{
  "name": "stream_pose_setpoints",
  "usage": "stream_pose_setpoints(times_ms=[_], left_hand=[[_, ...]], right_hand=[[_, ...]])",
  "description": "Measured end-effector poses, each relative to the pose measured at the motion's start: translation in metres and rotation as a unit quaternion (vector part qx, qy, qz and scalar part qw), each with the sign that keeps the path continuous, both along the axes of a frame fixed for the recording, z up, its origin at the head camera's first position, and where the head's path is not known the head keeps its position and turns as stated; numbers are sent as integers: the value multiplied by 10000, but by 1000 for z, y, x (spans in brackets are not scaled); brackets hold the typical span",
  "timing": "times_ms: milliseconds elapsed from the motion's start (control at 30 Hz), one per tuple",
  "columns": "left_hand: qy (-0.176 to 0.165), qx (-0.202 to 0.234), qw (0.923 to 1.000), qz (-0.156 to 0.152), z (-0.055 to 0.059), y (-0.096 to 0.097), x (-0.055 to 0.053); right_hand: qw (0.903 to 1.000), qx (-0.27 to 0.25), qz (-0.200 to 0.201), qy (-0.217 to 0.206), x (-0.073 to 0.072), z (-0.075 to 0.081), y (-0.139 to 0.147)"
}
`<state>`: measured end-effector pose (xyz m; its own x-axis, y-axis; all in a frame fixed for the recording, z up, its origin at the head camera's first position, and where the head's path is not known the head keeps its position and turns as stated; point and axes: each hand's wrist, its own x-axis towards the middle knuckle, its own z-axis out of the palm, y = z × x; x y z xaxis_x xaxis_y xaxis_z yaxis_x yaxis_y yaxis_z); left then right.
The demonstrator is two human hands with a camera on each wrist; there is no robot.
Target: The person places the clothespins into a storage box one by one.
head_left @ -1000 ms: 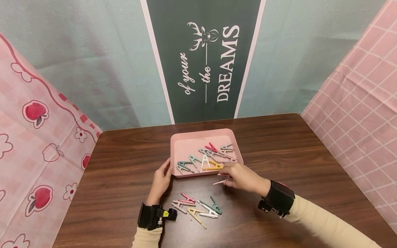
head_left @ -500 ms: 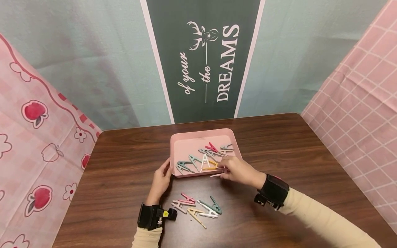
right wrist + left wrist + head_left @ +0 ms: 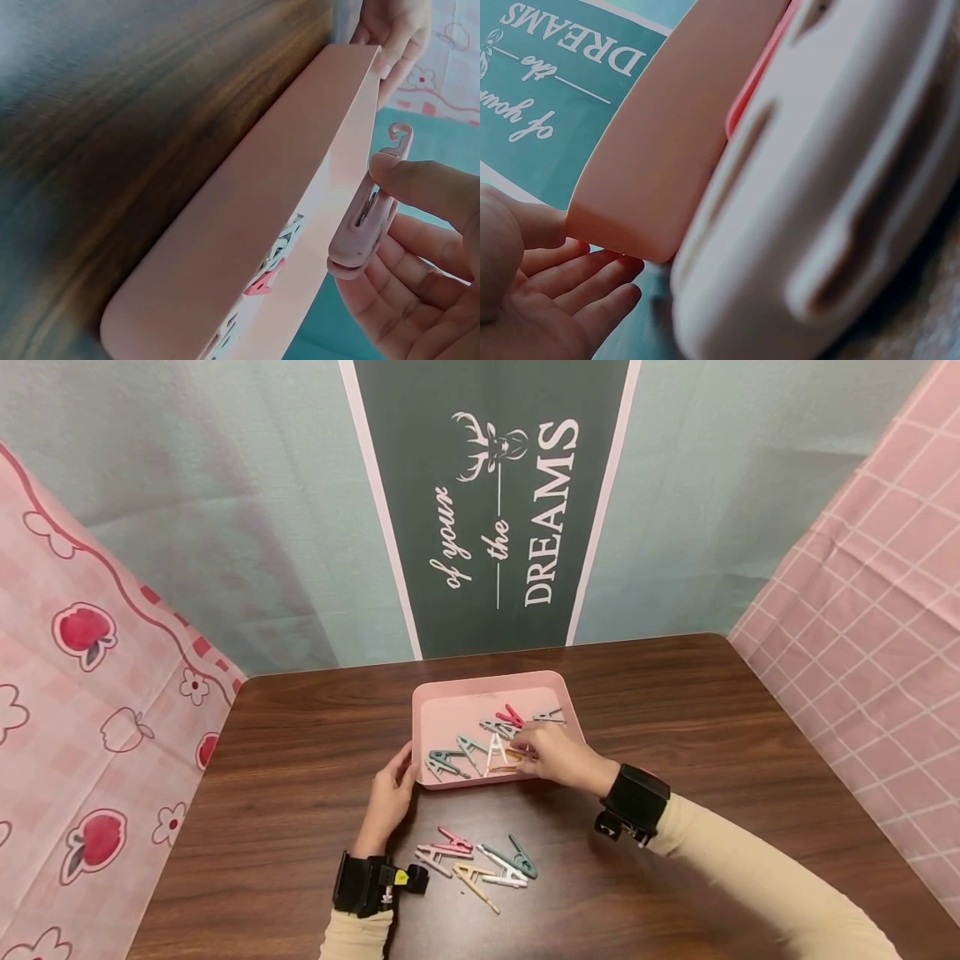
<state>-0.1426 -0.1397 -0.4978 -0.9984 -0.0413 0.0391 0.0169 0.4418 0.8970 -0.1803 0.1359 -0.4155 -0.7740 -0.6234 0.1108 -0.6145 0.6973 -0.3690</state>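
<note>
My right hand [image 3: 551, 756] is over the right half of a shallow pink tray [image 3: 453, 693]. It pinches a pale pink clothespin [image 3: 364, 217] between thumb and fingers, its hooked tip upward in the right wrist view. Around that hand, the tray holds a white clothespin [image 3: 496, 753], a red one [image 3: 510, 717], a partly covered yellow one [image 3: 505, 767] and several teal and grey ones. At the tray's left front corner rests my left hand [image 3: 392, 789]. Its thumb [image 3: 544, 226] touches the wall while the other fingers extend fairly straight alongside.
On the brown table [image 3: 300, 827], in front of the tray, several clothespins lie in a loose group, among them a yellow one [image 3: 474, 883], a dark green one [image 3: 525, 860] and a pink one [image 3: 453, 842]. A printed curtain [image 3: 495, 510] hangs behind the table.
My right hand has moved left and away from me, carrying the pink clothespin from the tray's front edge to above its inside. The left hand has stayed at the corner.
</note>
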Motion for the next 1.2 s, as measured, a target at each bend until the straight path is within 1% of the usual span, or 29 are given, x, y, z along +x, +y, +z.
stream_pose_setpoints(times_ms=[67,400,633,700,800,900,1033,1100,1200], left_hand=[[6,-9,10000,-6,0,0,0],[7,51,10000,31,1,0,1],[-50,48,10000,11,1,0,0],[-54,60,10000,7,0,1,0],[-66,91,9999,1,0,1,0],[-84,96,9999,-3,-1,1,0],[-76,89,9999,19,1,1,0],[-64,76,9999,28,2,1,1],[-58,85,9999,31,2,1,1]], right_hand=[[10000,-15,-76,16,-3,-1,-4],[9982,-196,-543,-175,-19,-7,-20],[9950,-384,-875,-280,-29,-16,-33],[9938,-429,-973,-320,-31,-17,-37],[9903,-473,-1230,-435,-33,-19,-42],[9879,-504,-1393,-450,-34,-19,-46],[9867,-576,-1463,-415,-37,-19,-50],[9851,-687,-1492,-510,-39,-18,-53],[9801,-955,-1550,-789,-44,-18,-57]])
